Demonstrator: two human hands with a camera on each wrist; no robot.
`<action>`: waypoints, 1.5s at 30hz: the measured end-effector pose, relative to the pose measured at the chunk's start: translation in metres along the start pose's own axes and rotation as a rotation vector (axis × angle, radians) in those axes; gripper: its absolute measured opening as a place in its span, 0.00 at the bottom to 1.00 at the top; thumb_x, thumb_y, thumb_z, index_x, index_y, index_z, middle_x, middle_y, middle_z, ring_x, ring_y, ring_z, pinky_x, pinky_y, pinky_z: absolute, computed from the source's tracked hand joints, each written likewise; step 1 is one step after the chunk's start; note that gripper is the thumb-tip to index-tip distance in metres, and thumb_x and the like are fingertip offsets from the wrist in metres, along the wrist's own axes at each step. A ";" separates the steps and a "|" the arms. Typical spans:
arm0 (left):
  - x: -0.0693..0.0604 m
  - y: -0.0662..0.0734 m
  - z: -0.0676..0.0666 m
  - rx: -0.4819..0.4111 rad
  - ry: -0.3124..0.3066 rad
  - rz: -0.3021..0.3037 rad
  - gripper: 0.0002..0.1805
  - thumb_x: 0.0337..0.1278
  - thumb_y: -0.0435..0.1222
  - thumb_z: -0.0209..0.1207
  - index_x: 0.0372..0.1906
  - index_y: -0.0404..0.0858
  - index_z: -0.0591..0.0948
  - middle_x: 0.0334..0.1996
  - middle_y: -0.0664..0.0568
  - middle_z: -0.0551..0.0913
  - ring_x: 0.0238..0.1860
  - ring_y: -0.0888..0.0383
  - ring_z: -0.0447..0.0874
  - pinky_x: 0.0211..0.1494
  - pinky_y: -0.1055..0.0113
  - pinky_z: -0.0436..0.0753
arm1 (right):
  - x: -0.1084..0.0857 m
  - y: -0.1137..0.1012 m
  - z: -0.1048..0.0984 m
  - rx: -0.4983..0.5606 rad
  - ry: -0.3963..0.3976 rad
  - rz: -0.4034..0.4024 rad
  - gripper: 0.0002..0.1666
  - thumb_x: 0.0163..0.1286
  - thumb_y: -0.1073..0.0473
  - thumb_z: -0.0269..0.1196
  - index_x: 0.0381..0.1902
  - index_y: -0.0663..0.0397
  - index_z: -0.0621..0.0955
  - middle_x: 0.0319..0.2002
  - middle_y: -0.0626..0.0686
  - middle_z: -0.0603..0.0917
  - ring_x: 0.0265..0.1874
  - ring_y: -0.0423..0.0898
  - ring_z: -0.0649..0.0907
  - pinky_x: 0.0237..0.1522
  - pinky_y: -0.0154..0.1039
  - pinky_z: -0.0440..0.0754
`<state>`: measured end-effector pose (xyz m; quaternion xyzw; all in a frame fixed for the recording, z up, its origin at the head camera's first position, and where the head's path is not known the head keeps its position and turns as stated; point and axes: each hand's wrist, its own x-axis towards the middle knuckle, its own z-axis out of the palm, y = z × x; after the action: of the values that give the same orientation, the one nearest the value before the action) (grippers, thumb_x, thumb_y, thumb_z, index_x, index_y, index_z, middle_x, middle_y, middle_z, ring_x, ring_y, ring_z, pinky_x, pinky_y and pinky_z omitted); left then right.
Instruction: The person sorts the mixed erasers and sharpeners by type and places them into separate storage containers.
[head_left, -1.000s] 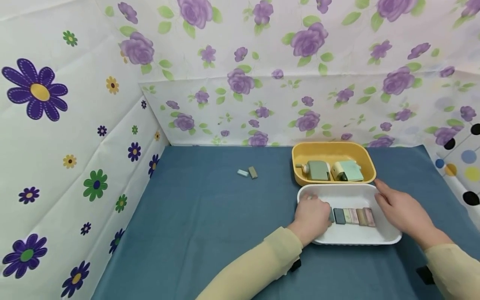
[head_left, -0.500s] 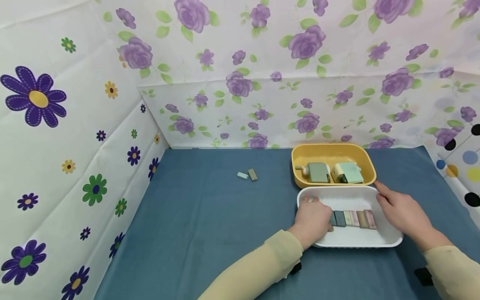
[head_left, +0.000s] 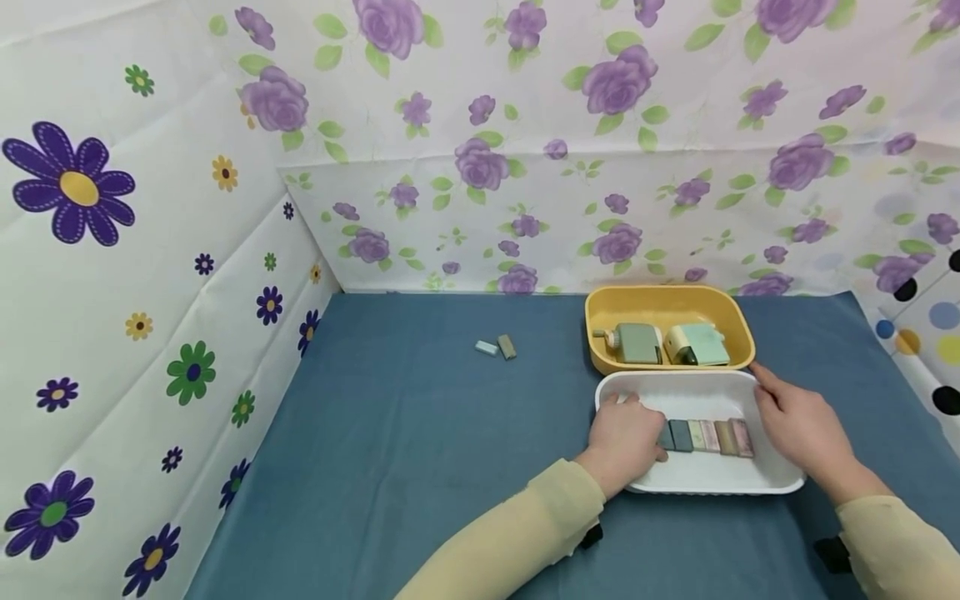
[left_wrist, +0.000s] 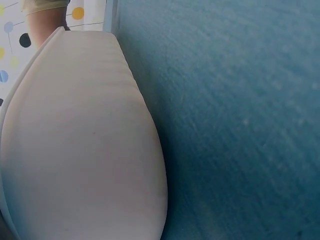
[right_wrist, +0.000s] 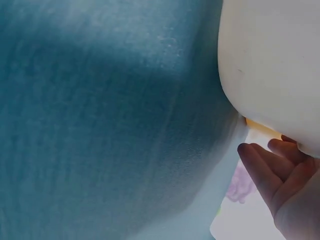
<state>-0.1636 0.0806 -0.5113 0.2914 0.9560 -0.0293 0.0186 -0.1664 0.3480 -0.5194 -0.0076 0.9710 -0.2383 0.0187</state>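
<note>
In the head view my left hand [head_left: 624,435] reaches over the left side of the white tray [head_left: 705,477], knuckles up and fingers bent downward. It covers the left end of a row of small rectangular blocks [head_left: 703,436] in dark blue, pale green, pink and tan. Whether the fingertips pinch a block is hidden under the hand. At the tray's upper right rim rests my right hand [head_left: 806,429]. Its fingers look straight and spread in the right wrist view, beside the tray's outer wall [right_wrist: 272,65]. Only the tray's outer wall [left_wrist: 85,135] fills the left wrist view.
Directly behind the white tray stands a yellow tray [head_left: 667,297] with a grey-green crank device [head_left: 637,343] and a mint-and-cream one [head_left: 697,344]. Two small blocks, light blue [head_left: 486,347] and olive [head_left: 507,347], lie on the blue cloth [head_left: 420,450]. Flowered sheets [head_left: 480,225] border the cloth.
The head view shifts slightly. Both hands stay nearly in place at the white tray, with the right forearm a little further left. The trays and blocks show no other movement.
</note>
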 end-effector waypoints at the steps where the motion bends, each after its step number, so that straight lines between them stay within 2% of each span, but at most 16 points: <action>1: 0.000 0.000 -0.001 -0.005 0.000 0.001 0.12 0.58 0.63 0.73 0.38 0.66 0.90 0.27 0.71 0.85 0.42 0.66 0.79 0.67 0.63 0.75 | 0.000 0.000 -0.001 -0.002 -0.004 0.001 0.35 0.90 0.48 0.42 0.86 0.58 0.57 0.72 0.79 0.70 0.64 0.81 0.73 0.54 0.78 0.74; 7: 0.000 -0.002 -0.001 -0.021 0.002 -0.002 0.15 0.57 0.65 0.73 0.43 0.64 0.90 0.31 0.70 0.86 0.44 0.66 0.80 0.64 0.63 0.75 | 0.003 0.000 -0.009 -0.002 -0.094 0.014 0.38 0.91 0.44 0.40 0.87 0.58 0.53 0.74 0.79 0.66 0.67 0.82 0.69 0.58 0.79 0.71; 12: -0.001 -0.002 -0.001 -0.014 0.005 -0.003 0.15 0.57 0.64 0.74 0.43 0.65 0.90 0.32 0.71 0.87 0.45 0.67 0.80 0.64 0.64 0.76 | 0.003 0.005 -0.013 0.009 -0.165 0.011 0.40 0.91 0.42 0.39 0.88 0.55 0.48 0.76 0.79 0.63 0.70 0.83 0.65 0.62 0.81 0.67; 17: -0.001 0.000 -0.002 0.012 0.015 0.008 0.13 0.58 0.63 0.73 0.43 0.67 0.90 0.32 0.72 0.87 0.43 0.67 0.80 0.64 0.64 0.76 | 0.000 0.007 -0.011 0.013 -0.142 0.018 0.39 0.91 0.43 0.38 0.88 0.51 0.46 0.76 0.79 0.62 0.69 0.83 0.66 0.61 0.81 0.68; 23: 0.000 0.001 -0.004 0.004 0.008 0.011 0.14 0.59 0.63 0.73 0.45 0.67 0.90 0.35 0.72 0.88 0.44 0.67 0.80 0.63 0.64 0.76 | -0.002 0.005 -0.009 0.021 -0.113 0.037 0.38 0.91 0.43 0.38 0.88 0.51 0.47 0.76 0.79 0.62 0.68 0.83 0.67 0.60 0.81 0.68; 30: 0.000 0.000 -0.002 -0.001 0.012 0.019 0.14 0.59 0.62 0.73 0.46 0.66 0.90 0.35 0.72 0.88 0.43 0.67 0.81 0.62 0.64 0.77 | -0.002 0.008 -0.013 0.019 -0.155 0.021 0.40 0.90 0.41 0.39 0.88 0.52 0.46 0.74 0.80 0.63 0.68 0.83 0.67 0.61 0.81 0.68; 35: -0.002 -0.001 -0.001 -0.019 0.018 0.019 0.14 0.59 0.63 0.73 0.46 0.66 0.90 0.34 0.71 0.87 0.43 0.67 0.81 0.59 0.65 0.77 | -0.005 0.010 -0.011 0.035 -0.161 0.019 0.39 0.90 0.40 0.38 0.89 0.47 0.45 0.76 0.79 0.62 0.69 0.84 0.65 0.61 0.82 0.67; 37: -0.002 -0.001 -0.001 -0.040 0.042 0.024 0.15 0.60 0.63 0.72 0.47 0.65 0.90 0.34 0.71 0.88 0.43 0.67 0.81 0.58 0.65 0.78 | -0.007 0.011 -0.008 0.037 -0.146 0.022 0.38 0.90 0.40 0.38 0.89 0.45 0.45 0.76 0.79 0.62 0.69 0.84 0.65 0.60 0.82 0.67; 40: -0.003 -0.003 -0.001 -0.063 0.111 0.050 0.18 0.63 0.64 0.69 0.53 0.64 0.90 0.40 0.73 0.89 0.46 0.67 0.81 0.58 0.67 0.78 | -0.008 0.010 -0.005 0.035 -0.111 0.021 0.38 0.90 0.41 0.38 0.89 0.44 0.46 0.76 0.78 0.63 0.68 0.84 0.66 0.59 0.82 0.68; 45: -0.004 -0.008 -0.001 -0.100 0.231 0.102 0.23 0.71 0.63 0.63 0.62 0.60 0.88 0.53 0.73 0.88 0.59 0.67 0.82 0.66 0.68 0.77 | -0.008 0.008 -0.003 0.021 -0.076 0.026 0.37 0.91 0.41 0.38 0.89 0.43 0.47 0.75 0.79 0.64 0.67 0.84 0.67 0.58 0.82 0.68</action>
<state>-0.1649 0.0718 -0.5097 0.3398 0.9359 0.0529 -0.0759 -0.1587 0.3572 -0.5202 -0.0040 0.9671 -0.2476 0.0586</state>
